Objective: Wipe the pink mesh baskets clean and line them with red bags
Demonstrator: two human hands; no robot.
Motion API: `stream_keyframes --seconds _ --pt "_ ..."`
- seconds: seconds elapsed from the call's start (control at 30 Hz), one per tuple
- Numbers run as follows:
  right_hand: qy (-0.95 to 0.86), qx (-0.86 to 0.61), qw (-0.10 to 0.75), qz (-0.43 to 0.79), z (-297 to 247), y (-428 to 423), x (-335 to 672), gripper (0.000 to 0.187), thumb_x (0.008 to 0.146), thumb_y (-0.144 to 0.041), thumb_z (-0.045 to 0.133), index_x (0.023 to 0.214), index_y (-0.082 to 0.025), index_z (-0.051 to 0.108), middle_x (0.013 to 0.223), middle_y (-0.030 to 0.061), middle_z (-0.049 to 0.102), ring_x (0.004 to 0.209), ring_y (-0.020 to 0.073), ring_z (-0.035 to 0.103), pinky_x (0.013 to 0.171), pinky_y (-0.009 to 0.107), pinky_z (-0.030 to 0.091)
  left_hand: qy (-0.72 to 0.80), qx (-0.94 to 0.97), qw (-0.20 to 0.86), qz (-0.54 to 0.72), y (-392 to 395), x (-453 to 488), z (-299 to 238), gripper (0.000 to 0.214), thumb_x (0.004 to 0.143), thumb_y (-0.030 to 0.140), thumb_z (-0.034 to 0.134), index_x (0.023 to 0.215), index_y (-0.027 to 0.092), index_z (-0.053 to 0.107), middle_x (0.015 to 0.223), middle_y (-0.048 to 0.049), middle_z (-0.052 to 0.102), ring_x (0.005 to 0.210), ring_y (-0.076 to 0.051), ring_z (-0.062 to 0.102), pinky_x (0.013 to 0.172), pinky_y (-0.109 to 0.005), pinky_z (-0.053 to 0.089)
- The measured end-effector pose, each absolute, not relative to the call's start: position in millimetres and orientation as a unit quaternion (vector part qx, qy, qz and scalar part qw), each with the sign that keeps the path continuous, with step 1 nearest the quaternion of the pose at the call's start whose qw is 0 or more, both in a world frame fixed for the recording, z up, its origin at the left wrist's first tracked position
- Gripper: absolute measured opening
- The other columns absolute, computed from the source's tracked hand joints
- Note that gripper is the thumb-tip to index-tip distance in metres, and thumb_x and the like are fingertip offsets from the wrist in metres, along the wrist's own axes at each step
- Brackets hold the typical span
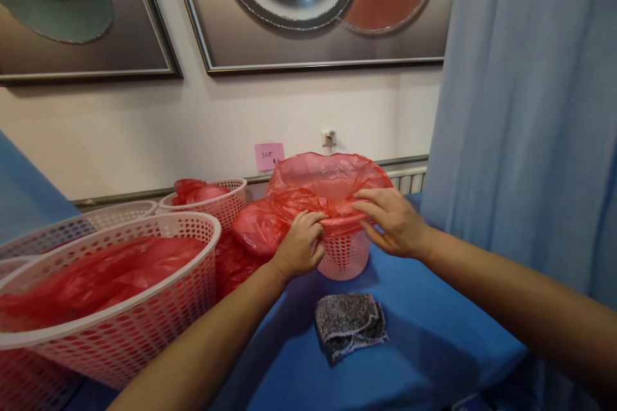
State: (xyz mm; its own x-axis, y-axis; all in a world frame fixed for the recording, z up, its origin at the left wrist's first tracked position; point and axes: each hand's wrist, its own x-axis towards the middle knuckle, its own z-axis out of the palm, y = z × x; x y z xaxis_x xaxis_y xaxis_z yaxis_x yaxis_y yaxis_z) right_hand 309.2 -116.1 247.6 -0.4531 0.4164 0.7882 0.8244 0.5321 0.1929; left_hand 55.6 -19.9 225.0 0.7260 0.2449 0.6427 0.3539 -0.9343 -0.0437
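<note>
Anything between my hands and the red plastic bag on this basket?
Nothing visible: your left hand and right hand appear to touch the red plastic bag over the near rim of the perforated basket.

A translucent red bag [328, 172] flares above an upright perforated basket [344, 258], apparently draped over its rim.

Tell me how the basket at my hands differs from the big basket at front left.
The handled basket has a red bag draped over its rim; the front-left basket has red plastic inside, its rim mostly bare. The handled basket looks smaller in view than the front-left basket. Both are perforated.
</note>
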Motion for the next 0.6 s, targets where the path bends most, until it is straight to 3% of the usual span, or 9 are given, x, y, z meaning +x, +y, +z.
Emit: stream_keyframes --seconds 0.1,0.2,0.27,0.4,0.5,0.6 --pt "-0.840 -0.449 0.244 -0.186 260.8 -97.8 282.5 0.043 0.099 -0.041 0.053 0.136 -0.020 0.058 0.132 0.0143 0.067 0.122 0.0292 0.062 0.099 0.043 0.044 -0.160 -0.925 0.077 -0.335 -21.8 56.9 221.8 0.020 0.069 0.005 0.055 0.081 0.020 0.056 0.126 -0.0127 0.065 0.121 -0.029 0.057 0.112 -0.056 0.043" --pt "-0.801 -0.586 0.100 -0.061 263.7 -72.3 280.0 0.057 0.096 -0.065 0.049 0.119 -0.017 0.067 0.105 0.0148 0.076 0.099 0.0316 0.071 0.080 0.038 0.048 -0.166 -0.927 0.071 -0.330 -22.4 55.4 220.1 0.017 0.071 0.007 0.056 0.082 0.020 0.057 0.126 -0.0132 0.064 0.122 -0.029 0.056 0.112 -0.055 0.042" --pt "-0.784 -0.617 0.054 -0.039 264.6 -62.9 283.3 0.060 0.093 -0.071 0.049 0.110 -0.016 0.069 0.100 0.0149 0.077 0.093 0.0318 0.072 0.075 0.035 0.047 -0.171 -0.925 0.064 -0.333 -22.4 54.4 217.9 0.014 0.073 0.008 0.056 0.081 0.020 0.057 0.128 -0.0129 0.063 0.123 -0.028 0.056 0.114 -0.055 0.041" --pt "-0.810 -0.554 0.120 -0.153 263.5 -71.4 270.8 0.038 0.096 -0.045 0.058 0.121 -0.016 0.063 0.119 0.0158 0.072 0.109 0.0316 0.067 0.087 0.037 0.044 -0.184 -0.918 0.051 -0.347 -24.0 56.8 211.9 0.015 0.070 0.009 0.057 0.080 0.020 0.057 0.127 -0.0118 0.063 0.123 -0.028 0.056 0.117 -0.056 0.036" --pt "-0.809 -0.542 0.162 -0.158 253.0 -83.4 247.5 0.030 0.099 -0.023 0.048 0.125 -0.017 0.059 0.113 0.0135 0.074 0.103 0.0282 0.068 0.086 0.037 0.043 -0.185 -0.918 0.048 -0.347 -26.1 59.3 212.6 0.013 0.070 0.011 0.058 0.080 0.020 0.058 0.124 -0.0116 0.064 0.121 -0.029 0.057 0.115 -0.055 0.038" --pt "-0.791 -0.574 0.176 -0.120 239.2 -84.0 237.3 0.030 0.097 -0.015 0.043 0.122 -0.014 0.061 0.106 0.0133 0.075 0.097 0.0272 0.068 0.083 0.037 0.043 -0.179 -0.925 0.036 -0.332 -24.1 55.9 221.8 0.025 0.069 0.012 0.057 0.092 0.021 0.061 0.121 -0.0113 0.066 0.116 -0.029 0.060 0.109 -0.052 0.045"
